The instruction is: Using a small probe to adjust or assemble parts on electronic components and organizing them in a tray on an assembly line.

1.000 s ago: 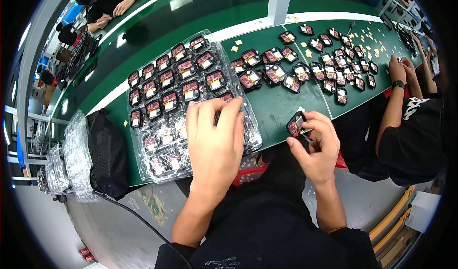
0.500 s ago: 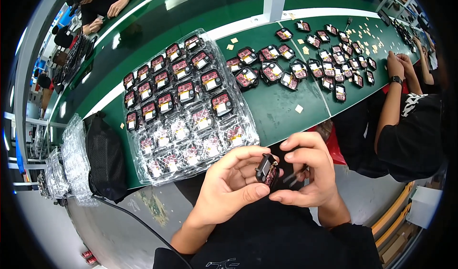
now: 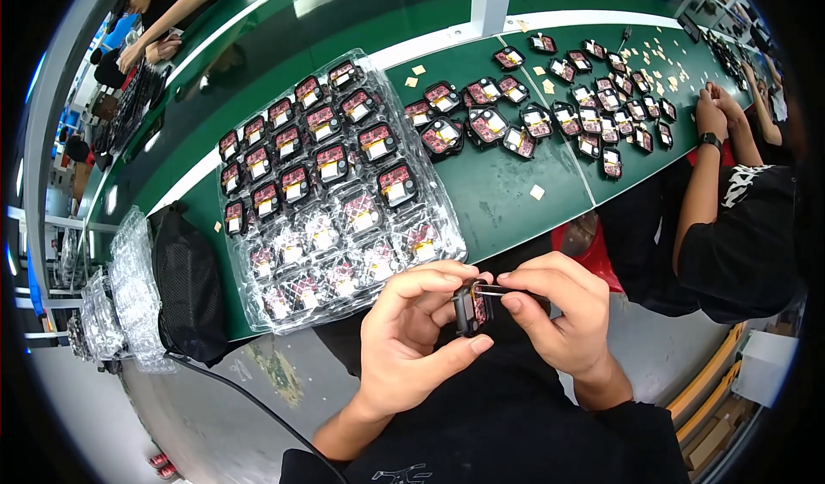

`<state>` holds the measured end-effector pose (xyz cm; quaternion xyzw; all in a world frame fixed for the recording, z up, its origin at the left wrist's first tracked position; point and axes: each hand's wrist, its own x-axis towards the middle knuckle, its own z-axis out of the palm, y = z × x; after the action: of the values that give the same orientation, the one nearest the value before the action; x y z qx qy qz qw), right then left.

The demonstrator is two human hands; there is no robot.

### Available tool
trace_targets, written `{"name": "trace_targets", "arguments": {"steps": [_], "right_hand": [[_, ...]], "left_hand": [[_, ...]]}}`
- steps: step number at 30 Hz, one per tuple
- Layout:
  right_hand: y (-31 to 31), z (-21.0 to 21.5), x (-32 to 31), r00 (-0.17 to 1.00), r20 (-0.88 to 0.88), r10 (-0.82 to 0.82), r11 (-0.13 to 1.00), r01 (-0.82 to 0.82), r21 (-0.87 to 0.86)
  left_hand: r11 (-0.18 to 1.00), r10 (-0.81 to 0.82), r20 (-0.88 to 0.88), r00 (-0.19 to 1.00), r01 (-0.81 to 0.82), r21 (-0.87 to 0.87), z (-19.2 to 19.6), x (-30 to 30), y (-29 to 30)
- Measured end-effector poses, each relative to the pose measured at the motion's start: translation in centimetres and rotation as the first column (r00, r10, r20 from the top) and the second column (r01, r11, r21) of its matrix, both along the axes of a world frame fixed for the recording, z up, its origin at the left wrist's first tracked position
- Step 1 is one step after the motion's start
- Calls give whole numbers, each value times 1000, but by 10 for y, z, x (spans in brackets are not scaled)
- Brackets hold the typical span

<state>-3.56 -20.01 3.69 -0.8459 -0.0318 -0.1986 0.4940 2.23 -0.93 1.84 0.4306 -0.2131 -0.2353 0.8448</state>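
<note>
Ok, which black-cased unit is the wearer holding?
The unit in the left hand, turned nearly edge-on, a slim tool in the right hand close by; other units nearby lie in the clear tray or on the green table.

The left hand (image 3: 408, 334) curls, thumb (image 3: 454, 360) opposite bent fingers (image 3: 411, 287); the right hand (image 3: 569, 322) pinches with thumb and forefinger (image 3: 550, 278); forearms (image 3: 351, 422) slant inward.

Bright light, apparently from overhead, leaves white reflections on the glossy green work surface (image 3: 258, 63) and scattered glare across the clear plastic tray (image 3: 443, 213). The left hand (image 3: 408, 338) and right hand (image 3: 567, 316) look fairly sharp, while fisheye distortion bows the grey metal post (image 3: 51, 85) and the rim fades into black.
</note>
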Motion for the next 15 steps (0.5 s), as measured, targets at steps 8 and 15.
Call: {"name": "trace_targets", "arguments": {"steps": [8, 15], "right_hand": [[-1, -3, 0, 1000, -5, -3, 997, 3, 83], [0, -3, 0, 998, -67, 5, 994, 2, 106]], "left_hand": [[998, 17, 56, 998, -20, 60, -1, -2, 0], [997, 17, 39, 999, -20, 75, -2, -3, 0]]}}
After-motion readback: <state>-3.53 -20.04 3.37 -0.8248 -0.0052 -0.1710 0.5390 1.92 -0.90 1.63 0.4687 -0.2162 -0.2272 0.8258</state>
